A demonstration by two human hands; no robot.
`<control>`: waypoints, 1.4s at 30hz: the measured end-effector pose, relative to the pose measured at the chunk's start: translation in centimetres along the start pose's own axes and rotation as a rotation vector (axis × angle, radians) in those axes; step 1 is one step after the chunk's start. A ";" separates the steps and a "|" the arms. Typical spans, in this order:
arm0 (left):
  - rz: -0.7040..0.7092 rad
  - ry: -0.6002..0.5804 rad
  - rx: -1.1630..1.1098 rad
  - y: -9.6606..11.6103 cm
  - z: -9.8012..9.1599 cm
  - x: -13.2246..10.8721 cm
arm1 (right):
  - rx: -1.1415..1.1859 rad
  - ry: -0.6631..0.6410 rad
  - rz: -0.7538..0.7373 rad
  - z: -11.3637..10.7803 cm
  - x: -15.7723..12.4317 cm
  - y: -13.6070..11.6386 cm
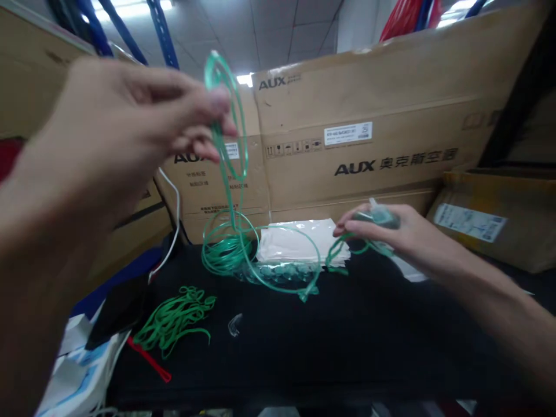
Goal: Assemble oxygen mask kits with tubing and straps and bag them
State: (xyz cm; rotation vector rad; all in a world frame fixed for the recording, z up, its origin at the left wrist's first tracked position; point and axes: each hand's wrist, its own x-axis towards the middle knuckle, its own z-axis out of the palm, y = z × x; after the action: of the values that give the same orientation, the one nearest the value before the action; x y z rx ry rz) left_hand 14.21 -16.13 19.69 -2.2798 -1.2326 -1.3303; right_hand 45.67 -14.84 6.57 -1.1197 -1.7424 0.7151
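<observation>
While the left hand (134, 110) pinches a loop of green tubing (212, 75) raised above the desk (325, 336), the right hand (403, 229) has its grip clenched around a dark piece (377, 216), partly hidden. Green cord (332, 255) dangles below it, near a white stack (299, 240).

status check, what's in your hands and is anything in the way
Left hand raised, pinching looped green tube. Right hand gripping dark item, partly covered. Possible snag: tube's lower loops overlap green coil in view. Green cord pile apart, nearer left.
</observation>
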 end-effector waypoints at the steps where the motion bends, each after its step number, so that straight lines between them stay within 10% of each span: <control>1: 0.032 -0.023 -0.094 0.9 1.9 -2.8 | -0.064 0.006 0.046 -0.7 -1.8 0.7; 6: 0.283 -0.336 -0.122 4.5 12.9 -17.3 | -0.214 -0.012 0.193 -1.5 -9.4 3.6; 10: 0.244 -0.645 -0.138 5.8 18.1 -23.2 | -0.221 -0.031 0.242 -0.5 -12.9 5.4; 18: -0.036 -0.585 -0.176 3.2 16.9 -21.6 | -0.310 -0.150 -0.039 1.9 -11.3 6.5; 28: -0.008 -0.694 -0.106 0.3 20.7 -19.6 | -0.672 -0.411 -0.273 8.3 -7.4 9.5; 42: -0.014 -0.611 -0.302 -0.3 15.5 -21.9 | -1.041 -0.451 -0.613 4.4 -9.5 5.2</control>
State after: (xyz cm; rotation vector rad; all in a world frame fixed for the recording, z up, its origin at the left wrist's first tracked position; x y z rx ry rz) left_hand 18.31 -19.27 -6.63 -3.0440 -1.2702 -0.8881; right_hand 45.22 -21.26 -3.20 -0.9645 -2.7876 -0.4376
